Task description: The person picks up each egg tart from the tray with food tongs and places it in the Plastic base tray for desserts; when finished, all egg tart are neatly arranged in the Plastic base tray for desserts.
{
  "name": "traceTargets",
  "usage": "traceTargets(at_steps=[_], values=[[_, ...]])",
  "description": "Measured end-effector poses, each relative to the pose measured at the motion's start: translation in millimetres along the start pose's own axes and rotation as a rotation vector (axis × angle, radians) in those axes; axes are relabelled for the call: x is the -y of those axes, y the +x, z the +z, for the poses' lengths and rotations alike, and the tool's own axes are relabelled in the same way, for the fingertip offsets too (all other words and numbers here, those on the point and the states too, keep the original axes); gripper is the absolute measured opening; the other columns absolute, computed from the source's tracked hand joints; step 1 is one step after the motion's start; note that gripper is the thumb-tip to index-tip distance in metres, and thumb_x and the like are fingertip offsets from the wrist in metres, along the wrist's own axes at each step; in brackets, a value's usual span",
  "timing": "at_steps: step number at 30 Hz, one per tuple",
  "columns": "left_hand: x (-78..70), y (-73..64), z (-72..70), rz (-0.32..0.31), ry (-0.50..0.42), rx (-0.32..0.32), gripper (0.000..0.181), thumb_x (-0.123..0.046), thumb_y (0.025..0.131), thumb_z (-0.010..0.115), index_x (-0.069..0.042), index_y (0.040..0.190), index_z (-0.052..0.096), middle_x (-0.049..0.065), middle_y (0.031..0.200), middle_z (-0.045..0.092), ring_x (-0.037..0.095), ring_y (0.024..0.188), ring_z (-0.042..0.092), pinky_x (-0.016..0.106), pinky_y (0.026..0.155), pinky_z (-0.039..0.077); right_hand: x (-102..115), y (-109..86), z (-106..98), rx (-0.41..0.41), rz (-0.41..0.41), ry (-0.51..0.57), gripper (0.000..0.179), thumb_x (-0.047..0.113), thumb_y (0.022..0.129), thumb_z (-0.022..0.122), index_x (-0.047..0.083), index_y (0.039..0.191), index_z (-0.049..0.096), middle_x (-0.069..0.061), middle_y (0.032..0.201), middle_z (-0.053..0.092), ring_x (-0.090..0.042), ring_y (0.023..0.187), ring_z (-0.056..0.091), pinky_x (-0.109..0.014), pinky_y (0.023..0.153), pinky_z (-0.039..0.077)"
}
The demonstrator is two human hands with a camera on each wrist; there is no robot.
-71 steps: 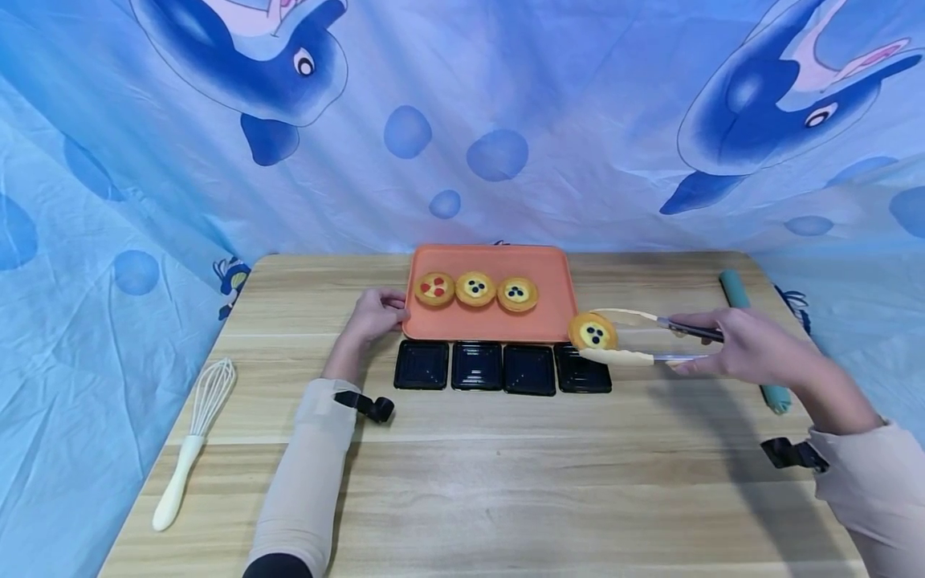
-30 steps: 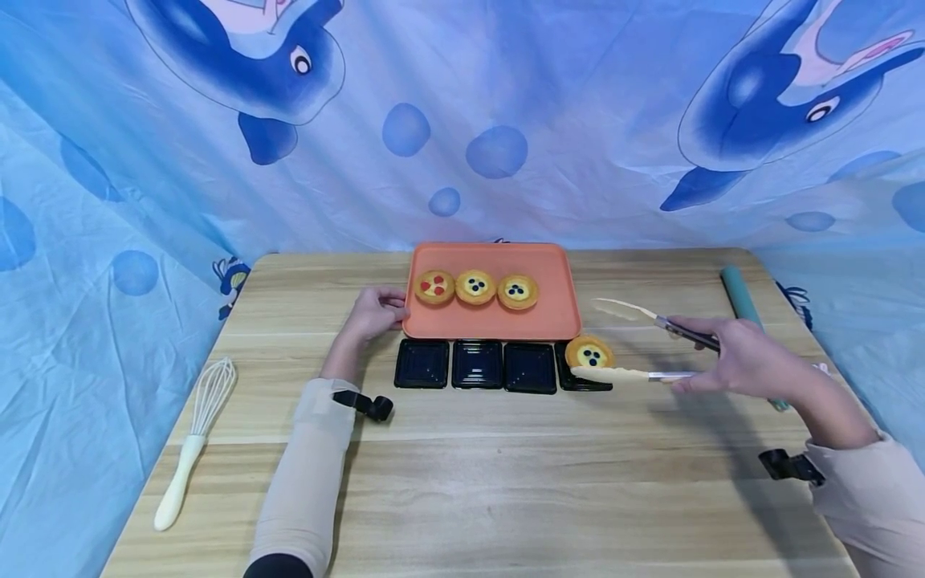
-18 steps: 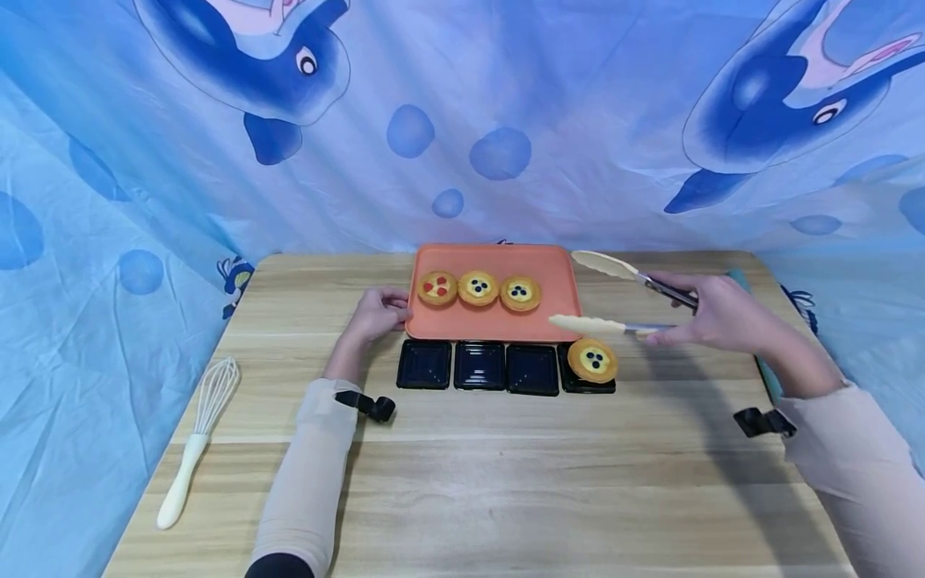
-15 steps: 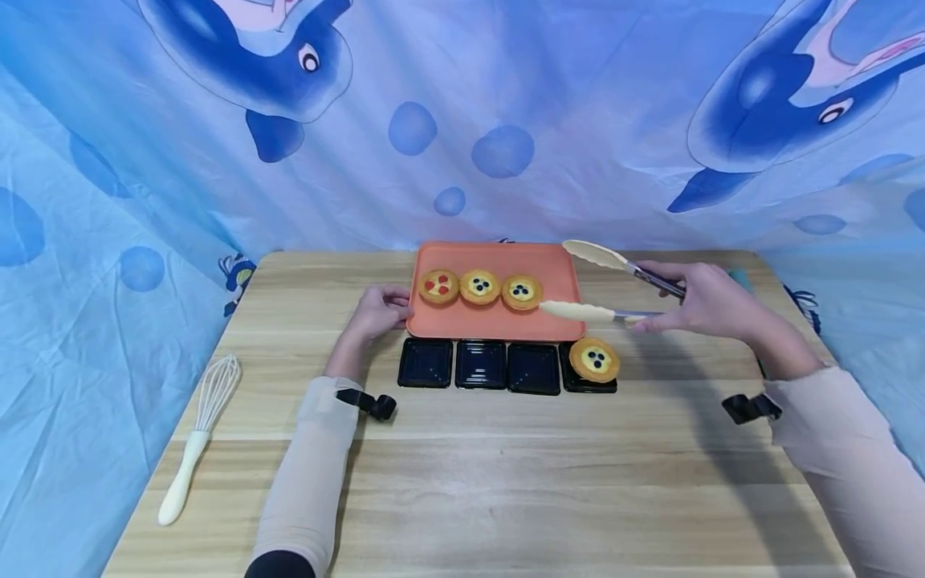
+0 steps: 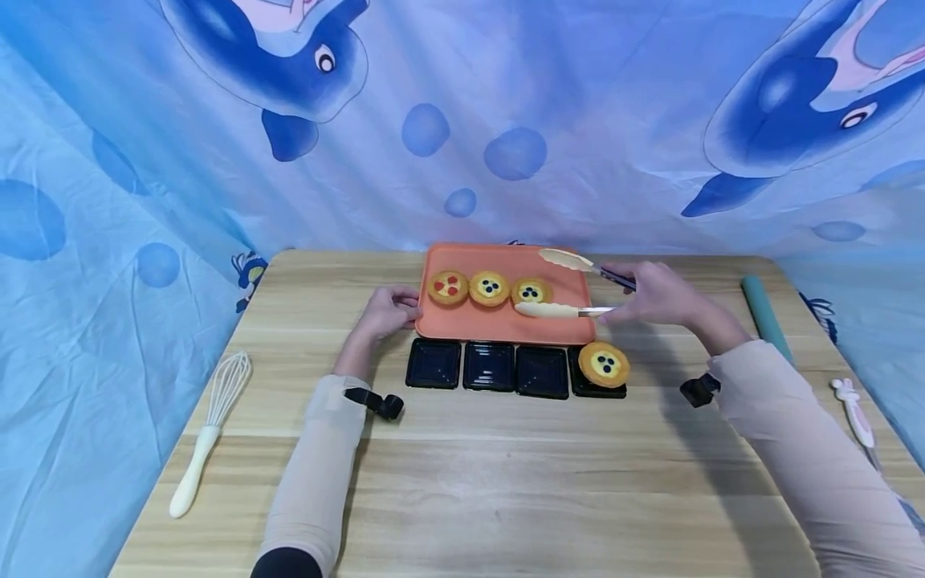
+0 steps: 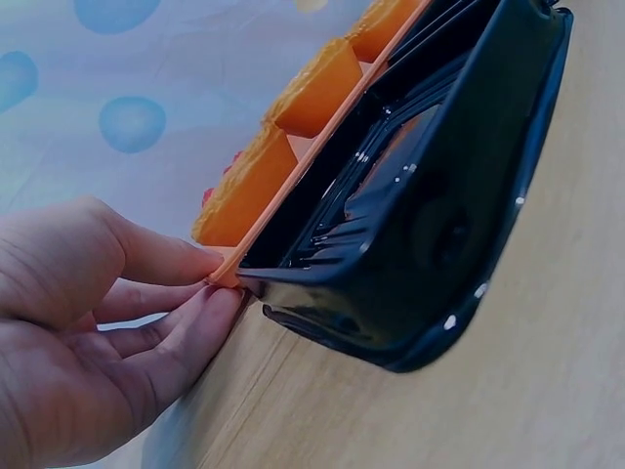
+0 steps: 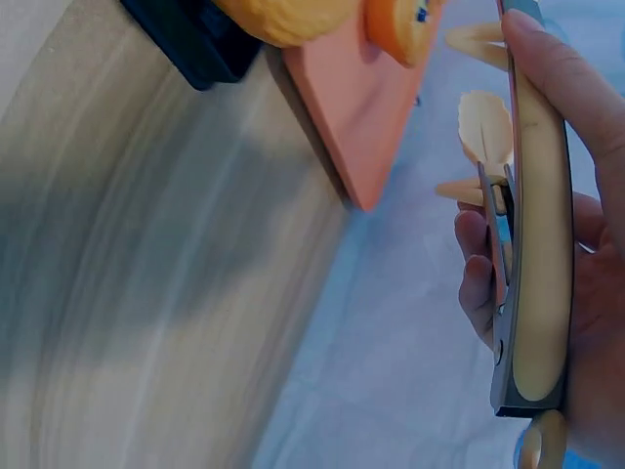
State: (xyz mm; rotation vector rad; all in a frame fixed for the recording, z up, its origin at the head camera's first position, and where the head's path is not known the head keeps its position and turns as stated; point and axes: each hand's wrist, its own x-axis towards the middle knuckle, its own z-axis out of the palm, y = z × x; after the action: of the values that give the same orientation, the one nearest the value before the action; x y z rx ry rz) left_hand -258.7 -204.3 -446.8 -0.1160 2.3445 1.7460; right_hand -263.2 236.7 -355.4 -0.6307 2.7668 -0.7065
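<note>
My left hand pinches the left edge of the orange tray; the left wrist view shows thumb above and fingers below its corner. In a row on the tray lie a tart with red pieces and two tarts with dark berries. My right hand holds a pair of tongs, their tips spread apart over the tray near the rightmost tart. That tart is partly covered by the lower tip. Another berry tart rests in the rightmost black plastic tray.
Three more black trays stand in a row along the orange tray's front edge. A whisk lies on the left of the wooden table. At the right are a teal roll and a white-handled utensil.
The tongs lowered a berry tart into the rightmost black tray and let it go. My right hand then moved up and left with the tongs over the orange tray. My left hand stayed.
</note>
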Motion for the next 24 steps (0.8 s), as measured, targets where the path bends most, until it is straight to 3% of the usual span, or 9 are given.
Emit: traceTargets(at_steps=[5, 12, 17, 24], values=[[0.8, -0.6, -1.2, 0.003, -0.028, 0.007, 0.038, 0.005, 0.09, 0.065, 0.009, 0.127, 0.055, 0.022, 0.111, 0.058, 0.026, 0.09, 0.063, 0.031, 0.072, 0.061, -1.6, 9.1, 12.5, 0.021, -0.043, -0.03, 0.097, 0.041, 0.074, 0.088, 0.001, 0.15, 0.041, 0.003, 0.052, 0.032, -0.012, 0.045, 0.024, -0.034, 0.05, 0.035], [1.7, -0.3, -1.4, 0.013, -0.031, 0.018, 0.038, 0.005, 0.091, 0.065, 0.01, 0.127, 0.056, 0.022, 0.11, 0.058, 0.025, 0.089, 0.064, 0.032, 0.073, 0.061, -4.6, 17.9, 25.2, 0.03, -0.113, -0.057, 0.086, 0.037, 0.077, 0.086, -0.003, 0.143, 0.048, -0.003, 0.065, 0.043, -0.013, 0.047, 0.029, -0.034, 0.057, 0.037], [1.7, -1.7, -0.9, 0.023, -0.03, 0.019, 0.036, 0.005, 0.09, 0.065, 0.01, 0.125, 0.057, 0.021, 0.108, 0.059, 0.025, 0.087, 0.063, 0.031, 0.072, 0.061, -4.5, 20.0, 27.0, 0.045, -0.12, -0.035, 0.075, 0.031, 0.082, 0.083, -0.005, 0.14, 0.052, 0.0, 0.058, 0.041, -0.012, 0.044, 0.03, -0.032, 0.048, 0.033], [-2.4, -4.9, -3.1, 0.004, -0.047, 0.042, 0.04, 0.004, 0.093, 0.063, 0.01, 0.13, 0.054, 0.022, 0.113, 0.056, 0.028, 0.093, 0.061, 0.034, 0.077, 0.06, -2.1, 21.1, 25.0, 0.034, -0.132, -0.03, 0.067, 0.027, 0.085, 0.081, -0.006, 0.137, 0.054, 0.002, 0.051, 0.042, -0.012, 0.04, 0.031, -0.032, 0.046, 0.036]])
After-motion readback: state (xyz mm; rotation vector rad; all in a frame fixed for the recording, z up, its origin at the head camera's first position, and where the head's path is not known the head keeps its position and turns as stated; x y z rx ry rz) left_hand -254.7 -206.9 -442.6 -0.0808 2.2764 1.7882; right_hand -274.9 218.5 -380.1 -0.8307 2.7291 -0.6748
